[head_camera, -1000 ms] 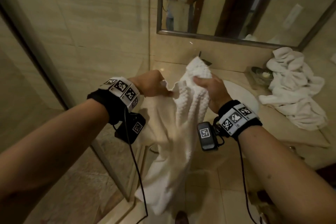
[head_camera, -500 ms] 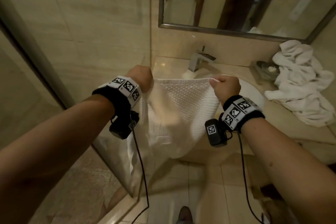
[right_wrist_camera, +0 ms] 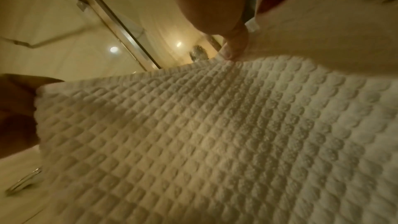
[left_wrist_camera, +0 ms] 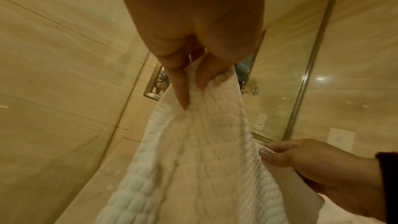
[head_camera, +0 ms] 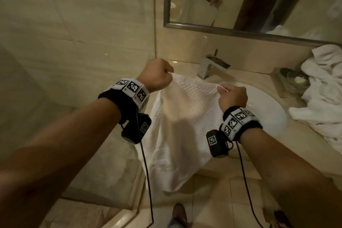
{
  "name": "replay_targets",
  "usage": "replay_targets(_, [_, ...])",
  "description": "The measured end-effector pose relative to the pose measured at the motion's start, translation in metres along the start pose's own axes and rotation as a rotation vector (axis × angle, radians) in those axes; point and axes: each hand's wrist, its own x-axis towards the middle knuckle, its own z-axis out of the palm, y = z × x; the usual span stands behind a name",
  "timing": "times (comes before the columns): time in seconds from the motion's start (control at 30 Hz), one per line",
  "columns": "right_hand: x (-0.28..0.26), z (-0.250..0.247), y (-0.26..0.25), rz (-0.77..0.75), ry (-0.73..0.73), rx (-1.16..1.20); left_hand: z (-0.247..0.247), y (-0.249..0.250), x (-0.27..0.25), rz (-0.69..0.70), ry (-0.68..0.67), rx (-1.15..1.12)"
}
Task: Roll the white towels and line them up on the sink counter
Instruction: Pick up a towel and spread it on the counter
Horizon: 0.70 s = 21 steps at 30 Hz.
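A white waffle-weave towel point(head_camera: 185, 122) hangs spread out in the air in front of the sink counter point(head_camera: 288, 146). My left hand point(head_camera: 157, 77) pinches its upper left corner, and my right hand point(head_camera: 232, 96) pinches the upper right corner. The top edge runs taut between both hands, and the rest drops toward the floor. In the left wrist view my fingers point(left_wrist_camera: 183, 88) curl into the towel point(left_wrist_camera: 204, 159), with the right hand point(left_wrist_camera: 312, 163) gripping the far corner. The right wrist view shows the towel's texture point(right_wrist_camera: 215, 134) filling the frame under my fingertip point(right_wrist_camera: 232, 52).
A heap of crumpled white towels point(head_camera: 322, 98) lies at the counter's right end. A chrome faucet point(head_camera: 209, 66) stands behind the white basin point(head_camera: 268, 109). A soap dish point(head_camera: 294, 81) sits by the heap. A mirror point(head_camera: 259, 2) hangs above, and a glass shower door point(head_camera: 55, 98) is at left.
One second ago the towel was bunched between my hands held close together. My hands have since moved apart, spreading the top edge flat, and the faucet is now uncovered behind it.
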Motion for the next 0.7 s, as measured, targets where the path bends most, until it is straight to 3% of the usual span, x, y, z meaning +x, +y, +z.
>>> replay_targets(0.07, [0.016, 0.017, -0.006, -0.029, -0.005, 0.028, -0.001, -0.009, 0.016, 0.010, 0.067, 0.046])
replay_targets(0.13, [0.035, 0.033, -0.013, -0.057, -0.055, 0.066, 0.001, -0.031, 0.034, -0.027, 0.048, 0.216])
replay_targets(0.3, [0.058, 0.071, -0.012, -0.059, -0.260, 0.080, 0.031, -0.086, 0.050, -0.341, -0.352, 0.612])
replay_targets(0.43, [0.069, 0.096, 0.002, 0.036, -0.426, 0.153, 0.045, -0.093, 0.063, -0.353, -0.490, 0.747])
replay_targets(0.57, [0.080, 0.109, 0.008, 0.059, -0.575, 0.138, 0.031, -0.077, 0.082, -0.316, -0.457, 0.816])
replay_targets(0.7, [0.087, 0.113, -0.011, -0.009, -0.526, 0.181, 0.003, -0.047, 0.091, -0.331, -0.304, 0.867])
